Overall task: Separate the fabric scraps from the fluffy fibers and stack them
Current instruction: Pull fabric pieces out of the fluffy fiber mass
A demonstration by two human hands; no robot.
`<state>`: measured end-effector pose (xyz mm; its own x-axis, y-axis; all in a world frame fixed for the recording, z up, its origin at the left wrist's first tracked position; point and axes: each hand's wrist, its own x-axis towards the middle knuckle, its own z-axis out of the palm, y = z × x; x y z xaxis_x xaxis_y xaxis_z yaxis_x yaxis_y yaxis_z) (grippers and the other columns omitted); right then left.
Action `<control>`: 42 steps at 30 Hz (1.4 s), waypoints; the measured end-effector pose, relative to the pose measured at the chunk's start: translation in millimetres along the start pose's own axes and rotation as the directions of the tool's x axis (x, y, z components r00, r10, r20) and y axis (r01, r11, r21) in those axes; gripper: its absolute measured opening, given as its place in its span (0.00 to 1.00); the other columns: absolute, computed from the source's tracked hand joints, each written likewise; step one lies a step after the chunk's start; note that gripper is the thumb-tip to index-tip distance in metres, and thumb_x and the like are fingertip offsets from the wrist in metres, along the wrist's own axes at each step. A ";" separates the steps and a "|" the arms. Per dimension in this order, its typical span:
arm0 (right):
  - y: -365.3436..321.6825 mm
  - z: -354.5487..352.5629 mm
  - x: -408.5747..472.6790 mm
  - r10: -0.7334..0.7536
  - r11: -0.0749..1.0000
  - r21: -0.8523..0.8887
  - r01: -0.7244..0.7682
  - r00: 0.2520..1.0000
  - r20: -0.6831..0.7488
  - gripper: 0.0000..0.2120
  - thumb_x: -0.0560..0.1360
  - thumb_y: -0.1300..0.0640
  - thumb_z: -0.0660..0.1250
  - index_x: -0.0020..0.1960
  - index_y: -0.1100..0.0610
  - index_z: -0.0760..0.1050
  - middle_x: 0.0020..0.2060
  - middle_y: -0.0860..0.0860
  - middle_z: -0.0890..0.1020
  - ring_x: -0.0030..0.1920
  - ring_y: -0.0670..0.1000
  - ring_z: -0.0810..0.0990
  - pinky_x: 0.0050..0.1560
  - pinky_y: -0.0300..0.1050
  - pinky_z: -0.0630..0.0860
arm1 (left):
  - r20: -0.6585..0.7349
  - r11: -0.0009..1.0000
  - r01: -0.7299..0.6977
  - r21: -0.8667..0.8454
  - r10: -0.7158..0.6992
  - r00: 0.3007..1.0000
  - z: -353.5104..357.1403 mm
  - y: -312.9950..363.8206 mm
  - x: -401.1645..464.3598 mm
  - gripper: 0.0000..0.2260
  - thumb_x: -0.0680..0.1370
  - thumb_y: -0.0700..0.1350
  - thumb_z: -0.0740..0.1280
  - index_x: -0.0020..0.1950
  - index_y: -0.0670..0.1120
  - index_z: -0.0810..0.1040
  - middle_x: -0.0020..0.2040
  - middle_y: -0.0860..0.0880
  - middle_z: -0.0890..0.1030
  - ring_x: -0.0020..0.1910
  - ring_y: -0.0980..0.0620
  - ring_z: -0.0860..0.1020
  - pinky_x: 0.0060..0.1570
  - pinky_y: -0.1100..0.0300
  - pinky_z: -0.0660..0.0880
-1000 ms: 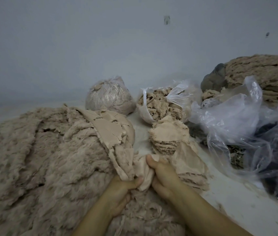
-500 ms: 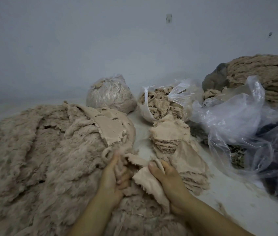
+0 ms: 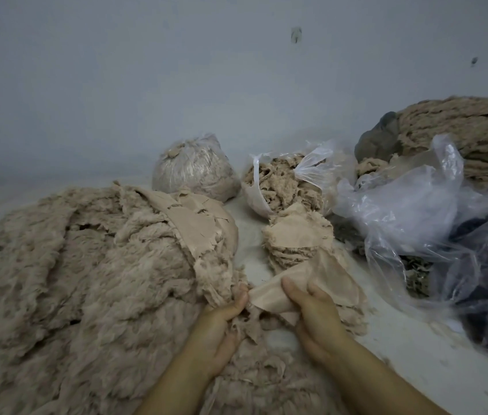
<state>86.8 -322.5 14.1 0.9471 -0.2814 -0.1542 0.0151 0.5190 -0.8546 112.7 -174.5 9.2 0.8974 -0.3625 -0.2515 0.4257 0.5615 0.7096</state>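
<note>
Beige scrap half-freed, most of the fluffy heap unsorted

Right hand (image 3: 316, 313) pinches a smooth beige fabric scrap (image 3: 269, 296) while the left hand (image 3: 222, 322) grips the tan fluffy fibre heap (image 3: 93, 265) beside it; just beyond the hands, the low stack of peeled fabric scraps (image 3: 299, 241) holds only a modest share, so I judge the task is early, with two filled clear plastic bags (image 3: 284, 181) behind

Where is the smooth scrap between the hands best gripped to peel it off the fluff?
Probably at the scrap's free near edge, from the right. The right hand already pinches it there, where it lies flat and clear of fibers; the left hand holds the fluff pile beside it.
</note>
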 end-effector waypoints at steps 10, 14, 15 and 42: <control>-11.1 -4.2 -0.4 -0.183 0.983 -0.028 0.182 0.982 -0.044 0.07 0.77 0.60 0.65 0.41 0.59 0.78 0.33 0.54 0.78 0.32 0.50 0.76 0.31 0.40 0.74 | -0.167 0.959 -0.101 -0.266 0.057 0.984 -7.2 10.2 9.4 0.13 0.82 0.36 0.52 0.39 0.41 0.69 0.24 0.49 0.72 0.18 0.58 0.67 0.17 0.69 0.65; -28.3 -0.8 -5.9 -0.123 0.981 -0.133 0.141 0.983 0.136 0.06 0.71 0.54 0.70 0.43 0.56 0.82 0.32 0.55 0.80 0.29 0.49 0.78 0.27 0.39 0.74 | -0.059 0.999 0.009 -0.050 -0.012 0.998 -4.7 7.1 3.0 0.13 0.78 0.44 0.59 0.40 0.37 0.76 0.31 0.46 0.76 0.18 0.56 0.68 0.16 0.68 0.64; -30.1 3.5 -8.0 -0.102 0.978 -0.158 0.133 0.976 0.191 0.08 0.70 0.53 0.70 0.45 0.57 0.82 0.30 0.54 0.79 0.25 0.48 0.76 0.23 0.36 0.71 | -0.031 0.999 0.042 0.005 -0.042 0.999 -1.6 2.8 2.7 0.15 0.78 0.45 0.59 0.43 0.36 0.79 0.35 0.43 0.80 0.23 0.52 0.76 0.21 0.64 0.72; -56.1 -55.6 38.4 -0.466 0.530 -0.818 0.222 0.883 -0.062 0.08 0.77 0.50 0.66 0.51 0.51 0.82 0.49 0.50 0.84 0.52 0.50 0.81 0.49 0.42 0.72 | -0.206 0.850 -0.331 0.410 0.439 0.874 -0.5 -3.7 5.2 0.18 0.78 0.51 0.61 0.33 0.43 0.67 0.22 0.45 0.64 0.17 0.52 0.62 0.19 0.67 0.61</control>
<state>104.4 -407.2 28.6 0.8090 -0.5404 0.2314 -0.0434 -0.4476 -0.8932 115.8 -178.1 4.9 0.9956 0.0829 -0.0435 0.0175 0.2922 0.9562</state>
